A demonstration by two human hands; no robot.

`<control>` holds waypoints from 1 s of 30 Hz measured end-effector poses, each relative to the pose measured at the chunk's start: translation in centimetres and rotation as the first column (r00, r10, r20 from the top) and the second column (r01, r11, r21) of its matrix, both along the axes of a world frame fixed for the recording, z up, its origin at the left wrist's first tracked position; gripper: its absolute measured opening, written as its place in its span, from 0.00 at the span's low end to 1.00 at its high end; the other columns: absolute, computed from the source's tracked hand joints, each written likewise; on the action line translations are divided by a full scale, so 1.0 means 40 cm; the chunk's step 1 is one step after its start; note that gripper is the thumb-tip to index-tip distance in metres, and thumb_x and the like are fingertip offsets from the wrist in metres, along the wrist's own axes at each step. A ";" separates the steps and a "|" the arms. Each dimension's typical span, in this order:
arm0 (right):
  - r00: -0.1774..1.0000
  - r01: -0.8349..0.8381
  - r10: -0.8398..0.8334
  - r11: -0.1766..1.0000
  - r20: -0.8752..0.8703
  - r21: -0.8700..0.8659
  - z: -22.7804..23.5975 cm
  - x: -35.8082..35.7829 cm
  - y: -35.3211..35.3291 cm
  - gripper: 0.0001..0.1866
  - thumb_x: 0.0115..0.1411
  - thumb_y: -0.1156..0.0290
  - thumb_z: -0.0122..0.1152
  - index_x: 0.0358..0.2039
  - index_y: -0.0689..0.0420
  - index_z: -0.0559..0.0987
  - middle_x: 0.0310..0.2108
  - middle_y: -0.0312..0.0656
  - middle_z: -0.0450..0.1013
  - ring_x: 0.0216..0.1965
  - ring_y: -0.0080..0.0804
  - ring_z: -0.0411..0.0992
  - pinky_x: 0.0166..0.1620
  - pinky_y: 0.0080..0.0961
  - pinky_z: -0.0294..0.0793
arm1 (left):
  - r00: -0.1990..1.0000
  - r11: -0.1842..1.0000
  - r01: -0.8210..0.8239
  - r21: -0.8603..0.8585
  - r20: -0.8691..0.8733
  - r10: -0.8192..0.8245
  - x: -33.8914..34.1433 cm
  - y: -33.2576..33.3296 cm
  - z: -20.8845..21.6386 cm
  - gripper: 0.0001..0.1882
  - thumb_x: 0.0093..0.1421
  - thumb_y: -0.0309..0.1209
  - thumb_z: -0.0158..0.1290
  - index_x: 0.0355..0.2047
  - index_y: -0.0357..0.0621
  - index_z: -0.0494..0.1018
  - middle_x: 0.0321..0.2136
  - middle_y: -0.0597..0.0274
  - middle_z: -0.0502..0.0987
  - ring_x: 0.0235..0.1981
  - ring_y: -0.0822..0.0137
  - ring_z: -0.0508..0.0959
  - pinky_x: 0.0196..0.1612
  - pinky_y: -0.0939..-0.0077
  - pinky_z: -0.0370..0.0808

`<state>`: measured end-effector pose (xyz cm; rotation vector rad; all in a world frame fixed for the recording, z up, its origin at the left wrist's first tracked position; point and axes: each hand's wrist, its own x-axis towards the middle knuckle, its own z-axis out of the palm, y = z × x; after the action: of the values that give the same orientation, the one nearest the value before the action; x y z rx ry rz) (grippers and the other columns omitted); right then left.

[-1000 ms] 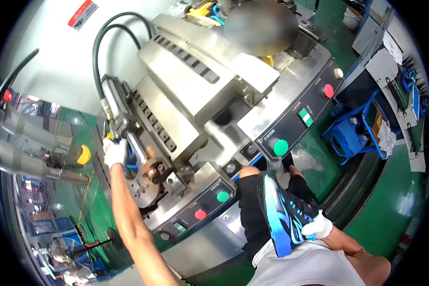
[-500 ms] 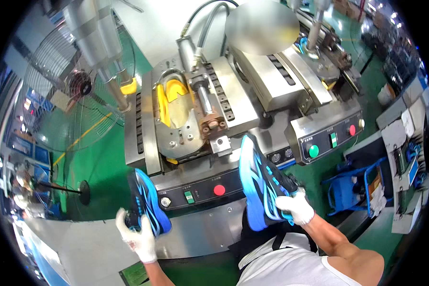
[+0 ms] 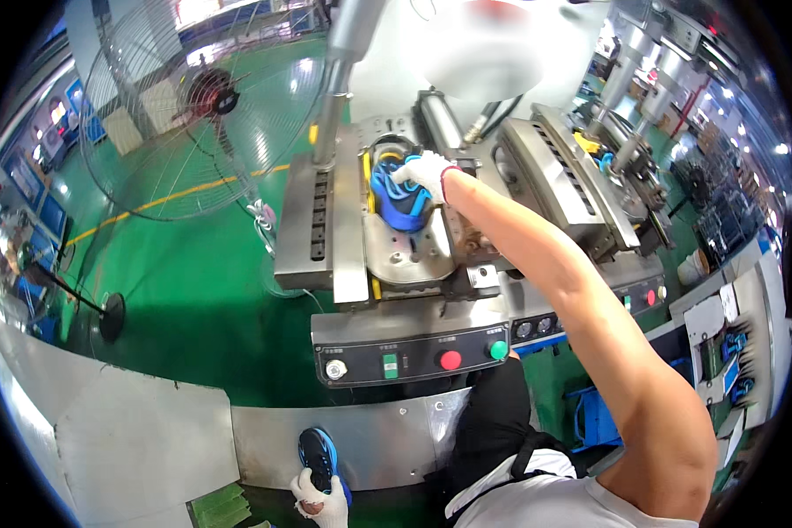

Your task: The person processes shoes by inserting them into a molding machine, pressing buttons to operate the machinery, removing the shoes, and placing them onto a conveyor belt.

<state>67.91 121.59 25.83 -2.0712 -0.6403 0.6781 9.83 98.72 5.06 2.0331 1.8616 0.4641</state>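
Observation:
My right hand [image 3: 424, 176], in a white knit glove, reaches out to the left machine station and grips a blue and black sports shoe [image 3: 403, 208]. That shoe sits within the metal mould bed [image 3: 396, 257], beside a yellow pad strip [image 3: 369, 180]. Close to my body, my left hand [image 3: 322, 502], gloved as well, closes round the heel end of a second blue and black sports shoe [image 3: 318, 451], held over the steel ledge [image 3: 370, 444]. The glove covers part of each shoe.
A control panel [image 3: 414, 352] with red and green buttons runs along the machine's front. A second station [image 3: 554, 176] stands to the right. Left are a large wire-guarded fan [image 3: 209, 91] and a grey work surface [image 3: 141, 414]. A blue cart [image 3: 594, 414] stands low on the right.
My right hand has moved forward and left, bringing its shoe from in front of the machine into the mould bed. My left hand has come down and nearer with the other shoe.

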 end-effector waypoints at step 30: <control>0.411 -0.243 0.495 0.869 0.766 -0.432 -0.446 -0.323 -0.854 0.43 0.48 0.70 0.69 0.66 0.70 0.67 0.70 0.68 0.59 0.73 0.67 0.56 0.75 0.58 0.51 | 0.911 0.911 0.411 -0.047 0.052 -0.408 -0.043 0.102 -0.018 0.24 0.57 0.37 0.68 0.52 0.42 0.77 0.52 0.45 0.73 0.52 0.43 0.76 0.55 0.53 0.75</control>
<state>54.98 87.42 7.99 -2.4777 -1.7280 -0.1777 8.12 102.82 4.32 2.2744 1.3492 0.3286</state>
